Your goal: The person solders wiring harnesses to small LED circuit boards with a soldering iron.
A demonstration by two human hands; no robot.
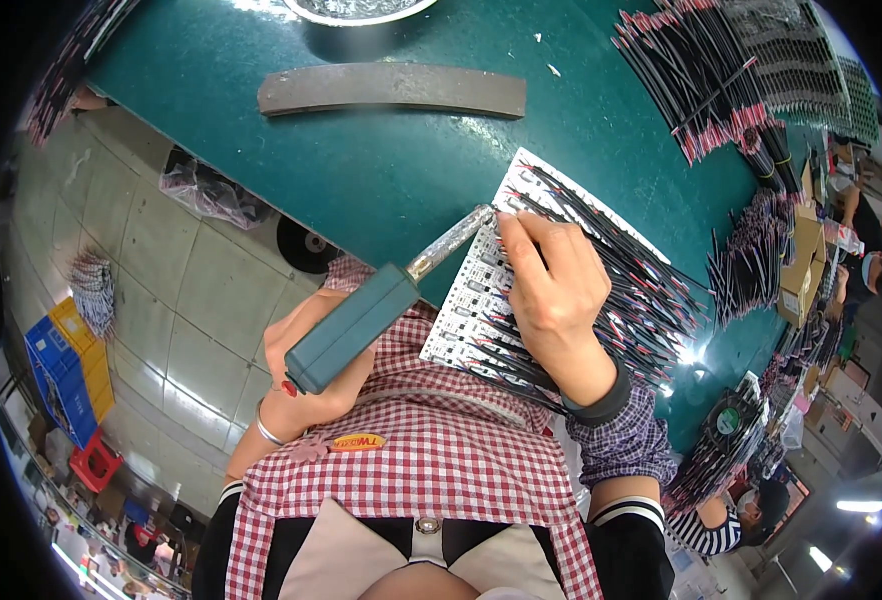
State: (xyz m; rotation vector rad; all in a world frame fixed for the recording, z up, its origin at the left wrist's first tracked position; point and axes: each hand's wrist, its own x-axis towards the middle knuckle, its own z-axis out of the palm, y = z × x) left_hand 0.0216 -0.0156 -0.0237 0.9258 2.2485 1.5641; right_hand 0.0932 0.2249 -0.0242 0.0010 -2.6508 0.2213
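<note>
My left hand (336, 385) is wrapped round the boxy dark green body of a soldering iron (356, 325). Its worn metal barrel points up and right, and the tip meets the left edge of a white circuit board panel (451, 335). Over that panel, my right hand (561, 285) has thumb and fingers pinched together close beside the tip. What they pinch, probably a thin wire end, is too small to make out. Rows of black and red wires (641, 290) run from the board to the right, passing partly under my right hand and wrist.
A curved grey bar (391, 90) lies on the green table (211, 100), below a round pale dish (361, 8). Bundles of black wires with red ends (691, 85) are stacked at the far right, near a cardboard box (803, 265). Other people work beyond the right side.
</note>
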